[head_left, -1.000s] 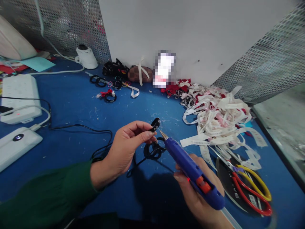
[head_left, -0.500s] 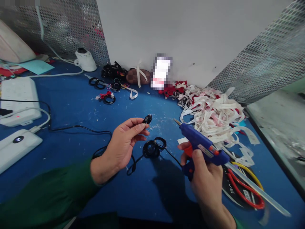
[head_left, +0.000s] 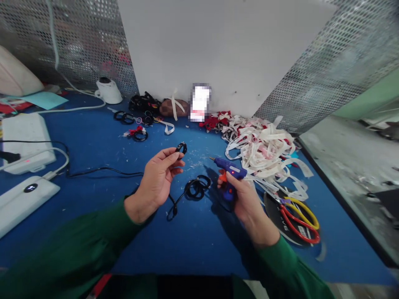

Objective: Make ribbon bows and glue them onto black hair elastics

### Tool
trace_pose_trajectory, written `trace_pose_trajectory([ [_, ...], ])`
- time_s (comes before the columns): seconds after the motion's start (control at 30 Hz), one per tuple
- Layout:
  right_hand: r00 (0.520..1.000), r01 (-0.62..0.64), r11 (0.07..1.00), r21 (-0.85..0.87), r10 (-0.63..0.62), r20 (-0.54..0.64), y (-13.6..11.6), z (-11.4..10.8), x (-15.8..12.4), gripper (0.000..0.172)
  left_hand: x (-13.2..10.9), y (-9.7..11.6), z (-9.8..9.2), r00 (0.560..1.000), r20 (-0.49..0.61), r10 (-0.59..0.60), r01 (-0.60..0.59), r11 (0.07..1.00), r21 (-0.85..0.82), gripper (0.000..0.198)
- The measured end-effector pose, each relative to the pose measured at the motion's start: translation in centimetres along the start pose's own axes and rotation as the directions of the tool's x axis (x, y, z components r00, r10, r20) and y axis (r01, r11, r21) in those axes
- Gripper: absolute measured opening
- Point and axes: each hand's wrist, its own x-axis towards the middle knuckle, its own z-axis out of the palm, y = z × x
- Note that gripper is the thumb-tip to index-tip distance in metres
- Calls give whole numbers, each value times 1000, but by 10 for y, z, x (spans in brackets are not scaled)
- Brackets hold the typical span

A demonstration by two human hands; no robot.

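My left hand (head_left: pixel 157 180) pinches a small black hair tie (head_left: pixel 181 148) between thumb and fingers, held up over the blue table (head_left: pixel 93 137). My right hand (head_left: pixel 245 199) grips a blue glue gun (head_left: pixel 229 170) by its handle, nozzle pointing left, a red light on its side. The nozzle tip is a short way right of the hair tie, not touching it. Between the two hands a coil of black cord (head_left: pixel 196 187) lies on the table.
A heap of white and red ribbon strips (head_left: pixel 264 145) lies at the right. Red and yellow scissors (head_left: pixel 301 216) rest on a dark disc. Black hair ties (head_left: pixel 126 117) sit near the back wall. White power strip (head_left: pixel 23 139) and charger (head_left: pixel 21 199) at left.
The glue gun has drawn away from the hair tie to the right and now stands upright in my right hand. My left hand has kept hold of the hair tie.
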Motion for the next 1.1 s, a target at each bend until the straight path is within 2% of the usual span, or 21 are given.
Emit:
trace_pose_trajectory([
  [0.13,995,-95,995,4,95,5,-5,2,-2,22,2,6,1,1000,3,23,-23,1000,-22,27],
  [0.23,987,-150,988,-23,151,49,-3,2,-2,24,3,5,1,1000,11,13,-13,1000,-20,27],
  [0.33,998,-31,997,-64,35,60,3,2,1,30,3,2,0,999,40,-22,22,1000,-3,29],
  [0.43,993,114,949,-295,-99,64,6,-1,4,41,2,0,-1,997,69,-39,39,999,3,30],
  [0.47,988,155,885,-440,-136,76,5,-3,3,44,1,1,-1,997,73,-40,41,999,-2,30],
  [0.5,980,196,775,-601,-177,91,3,-6,2,45,0,2,-1,996,75,-39,40,999,-9,29],
  [0.57,949,243,427,-871,-292,121,-4,-12,-4,45,-2,7,0,996,83,-31,34,999,-33,28],
  [0.6,930,233,254,-939,-342,138,-9,-15,-8,44,-3,11,0,996,88,-25,30,998,-46,27],
  [0.63,915,223,130,-966,-370,162,-14,-16,-12,44,-3,14,0,996,91,-19,24,998,-61,27],
  [0.67,904,236,47,-971,-377,202,-22,-17,-15,42,-4,18,1,996,93,-12,19,997,-77,26],
  [0.77,863,345,-100,-933,-357,357,-51,-9,-13,36,-2,27,0,997,77,11,-1,992,-129,23],
  [0.83,839,352,-226,-908,-353,413,-74,3,4,31,-1,30,0,998,53,18,-10,988,-156,22],
  [0.9,837,300,-335,-893,-356,415,-96,19,34,28,1,30,0,999,31,13,-8,987,-163,21],
  [0.97,832,263,-407,-875,-364,419,-111,36,72,27,1,27,0,1000,24,-6,9,988,-152,19],
  [1.03,817,181,-441,-879,-431,384,-120,50,112,27,1,22,0,999,31,-34,38,991,-130,18],
  [1.1,808,152,-443,-884,-459,369,-122,59,148,31,1,17,-1,997,37,-62,65,992,-109,17],
])
